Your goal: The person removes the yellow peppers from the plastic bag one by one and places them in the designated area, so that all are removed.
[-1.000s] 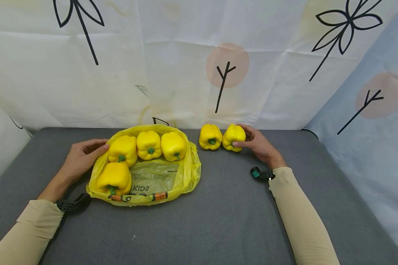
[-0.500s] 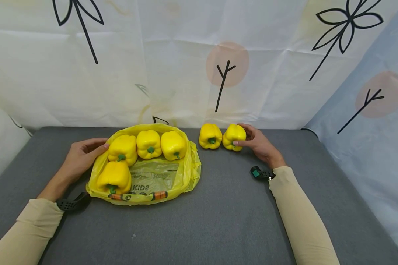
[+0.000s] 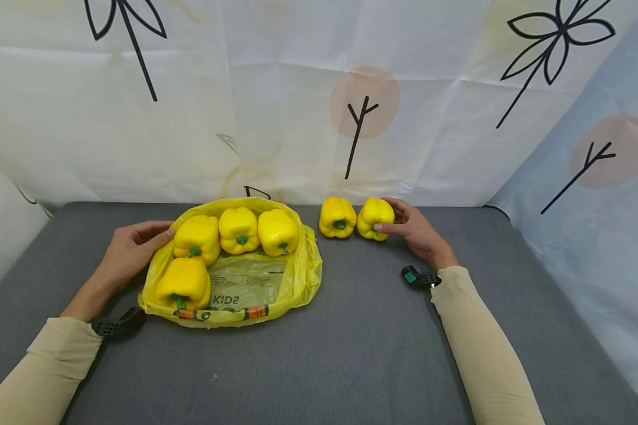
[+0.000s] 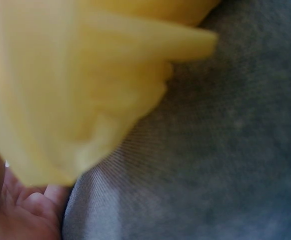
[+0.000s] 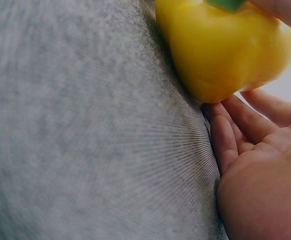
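Note:
In the head view a yellow plastic bag point(image 3: 309, 268) lies with its mouth wide and rim folded down, several yellow bell peppers point(image 3: 238, 229) inside along its back and left. My left hand point(image 3: 127, 252) holds the bag's left rim between thumb and fingers. The left wrist view has a blurred fold of the bag point(image 4: 85, 100) covering most of that hand point(image 4: 28, 217). To the right of the bag my right hand point(image 3: 419, 235) grips a yellow bell pepper point(image 3: 373, 213), thumb in front and fingers behind. This pepper point(image 5: 220, 55) sits low by the cloth in the right wrist view.
Another yellow bell pepper point(image 3: 337, 217) stands just left of the gripped one, beside the table's back edge. A grey cloth point(image 3: 319, 372) covers the table. Behind it hangs a white printed curtain point(image 3: 292, 118), and a bluish one point(image 3: 606, 236) borders the right side.

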Tool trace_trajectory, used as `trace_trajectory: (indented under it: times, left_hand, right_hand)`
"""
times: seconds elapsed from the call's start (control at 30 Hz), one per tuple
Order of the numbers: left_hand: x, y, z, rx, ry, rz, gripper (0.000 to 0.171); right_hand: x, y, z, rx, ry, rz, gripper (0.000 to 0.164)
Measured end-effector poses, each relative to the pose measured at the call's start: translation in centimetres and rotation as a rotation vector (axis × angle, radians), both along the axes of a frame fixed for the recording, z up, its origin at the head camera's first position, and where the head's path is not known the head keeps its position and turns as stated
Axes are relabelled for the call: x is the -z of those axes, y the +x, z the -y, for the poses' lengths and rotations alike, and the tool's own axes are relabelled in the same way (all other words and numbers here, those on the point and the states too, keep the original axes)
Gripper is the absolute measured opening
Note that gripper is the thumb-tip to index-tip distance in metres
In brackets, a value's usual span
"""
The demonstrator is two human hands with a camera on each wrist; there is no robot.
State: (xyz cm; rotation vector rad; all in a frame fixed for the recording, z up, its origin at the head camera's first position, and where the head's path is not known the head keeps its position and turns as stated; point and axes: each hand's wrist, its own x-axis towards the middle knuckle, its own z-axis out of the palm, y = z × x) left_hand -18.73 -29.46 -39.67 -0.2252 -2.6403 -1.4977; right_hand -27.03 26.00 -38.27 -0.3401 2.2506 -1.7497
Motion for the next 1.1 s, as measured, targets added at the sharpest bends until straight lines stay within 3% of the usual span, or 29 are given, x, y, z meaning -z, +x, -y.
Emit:
trace_trajectory:
  times: [1.1]
  left_hand:
    - [0.00,0.01,-0.11,0.000,0.021,0.000,0.051]
  right_hand:
    - [0.02,0.14,0.00,-0.013,-0.024,-0.007,0.074]
